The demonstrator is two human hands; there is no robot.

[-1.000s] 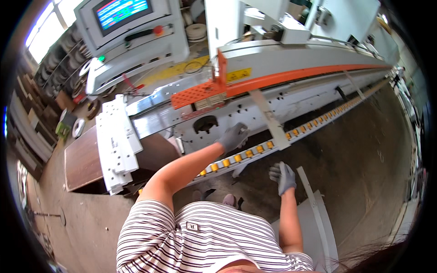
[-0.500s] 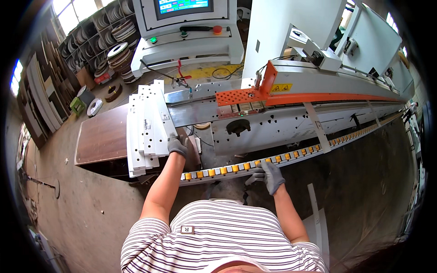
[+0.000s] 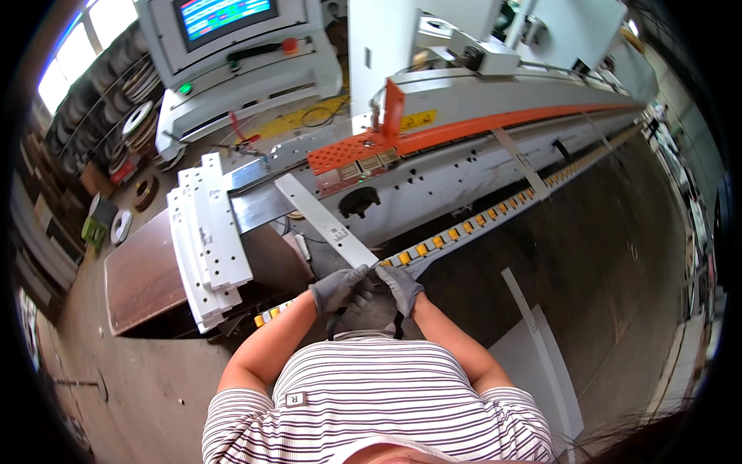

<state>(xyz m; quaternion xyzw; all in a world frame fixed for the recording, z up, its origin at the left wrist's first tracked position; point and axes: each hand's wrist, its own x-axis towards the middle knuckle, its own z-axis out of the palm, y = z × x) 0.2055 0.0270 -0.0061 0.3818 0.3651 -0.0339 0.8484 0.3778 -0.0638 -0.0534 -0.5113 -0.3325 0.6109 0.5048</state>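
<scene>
Both my hands wear grey gloves and meet at the near end of a long white panel strip (image 3: pixel 321 219). My left hand (image 3: pixel 338 288) grips that end from the left, and my right hand (image 3: pixel 402 286) holds it from the right. The strip points away from me toward the big white and orange machine (image 3: pixel 464 131). Its far end reaches the machine's metal infeed plate (image 3: pixel 259 203). Just under my hands runs the conveyor track with yellow pads (image 3: pixel 479 220).
A stack of white panels (image 3: pixel 207 236) lies on a brown board (image 3: pixel 147 274) at my left. A control console with a screen (image 3: pixel 232 46) stands behind it. Rolls of edge tape (image 3: pixel 127 124) fill shelves far left. Another white panel (image 3: pixel 541 356) lies on the floor at right.
My left hand left the white stack and now holds a strip. My right hand rose from the track to the strip's near end. The view shifted right.
</scene>
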